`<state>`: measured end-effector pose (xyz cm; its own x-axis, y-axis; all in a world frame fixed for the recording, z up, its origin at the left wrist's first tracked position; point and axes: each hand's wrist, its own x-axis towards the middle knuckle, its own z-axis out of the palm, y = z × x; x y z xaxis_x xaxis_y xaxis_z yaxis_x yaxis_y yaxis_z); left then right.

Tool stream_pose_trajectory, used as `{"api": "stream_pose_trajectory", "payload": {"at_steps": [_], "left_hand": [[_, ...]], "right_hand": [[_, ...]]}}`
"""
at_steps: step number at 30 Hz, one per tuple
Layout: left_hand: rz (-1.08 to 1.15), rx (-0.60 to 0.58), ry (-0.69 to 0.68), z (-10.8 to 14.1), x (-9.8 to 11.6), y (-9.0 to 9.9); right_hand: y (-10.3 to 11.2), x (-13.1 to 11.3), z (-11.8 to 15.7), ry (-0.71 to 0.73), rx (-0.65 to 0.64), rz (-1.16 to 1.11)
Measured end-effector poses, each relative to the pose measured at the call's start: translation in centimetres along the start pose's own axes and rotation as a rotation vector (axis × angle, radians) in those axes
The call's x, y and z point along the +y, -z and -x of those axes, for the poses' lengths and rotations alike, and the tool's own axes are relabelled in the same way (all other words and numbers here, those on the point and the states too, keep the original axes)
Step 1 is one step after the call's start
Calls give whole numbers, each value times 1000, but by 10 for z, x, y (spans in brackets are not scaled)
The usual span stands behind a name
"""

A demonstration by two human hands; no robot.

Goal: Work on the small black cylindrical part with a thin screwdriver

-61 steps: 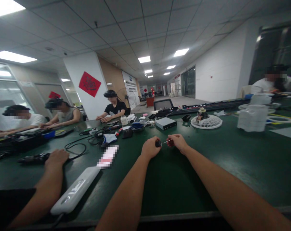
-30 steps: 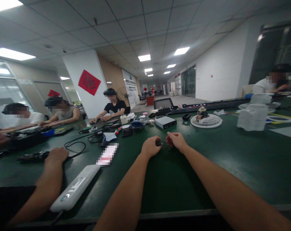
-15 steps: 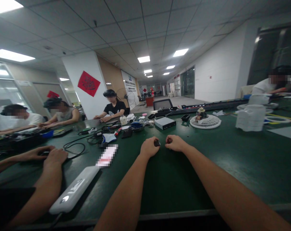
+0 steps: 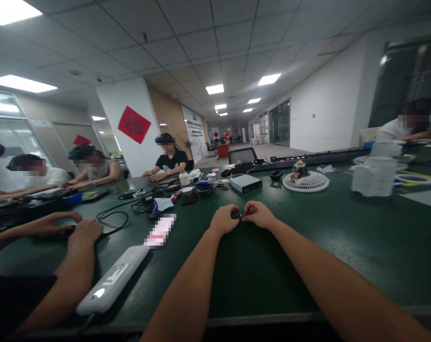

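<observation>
Black part point(image 4: 236, 214), too small to name, sits pinched between the left hand point(image 4: 223, 220) and right hand point(image 4: 258, 214), both curled closed, fingertips meeting on it above the green desk point(image 4: 272, 280). Ahead stands a silver metal box point(image 4: 246, 184); to the left, a co-worker's hand point(image 4: 55, 223) reaches near a white bar-shaped device point(image 4: 112, 280).

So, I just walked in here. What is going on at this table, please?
A person at a long green table holds a small dark part between the left hand and the right hand. To the left, a co-worker's hand rests near a long white device. Farther along the table, another person sits near black cables. A silver box and a white fan stand ahead.
</observation>
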<state>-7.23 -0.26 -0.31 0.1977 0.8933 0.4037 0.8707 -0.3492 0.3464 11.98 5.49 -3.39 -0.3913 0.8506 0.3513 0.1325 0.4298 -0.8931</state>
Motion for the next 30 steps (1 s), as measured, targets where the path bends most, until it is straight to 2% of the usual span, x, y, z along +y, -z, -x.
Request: {"api": "stream_pose_trajectory", "payload": {"at_steps": [6,10,17,21,24,27,28,30], "left_hand": [[42,-2,-38,0,-1,-2],[109,-20,-80,0,0,-2],[214,-28,-100,1,8,-1],[241,-29,-106,-1,5,-2],[204,33,-82,-3,-1,-4],[147,83,-17,-3,-6,-4],[129,95,0,-3,-6,-3],[115,97,9,-3,-5,-1]], "right_hand": [[-4,1,-4,19,83,-251],[-6,-3,-5,37,71,-304],[-1,-3,0,-1,110,18],[0,-14,7,26,121,330],[2,-39,10,77,156,576],[7,-88,15,128,298,662],[8,-109,21,207,356,653],[4,-154,43,452,482,591]]}}
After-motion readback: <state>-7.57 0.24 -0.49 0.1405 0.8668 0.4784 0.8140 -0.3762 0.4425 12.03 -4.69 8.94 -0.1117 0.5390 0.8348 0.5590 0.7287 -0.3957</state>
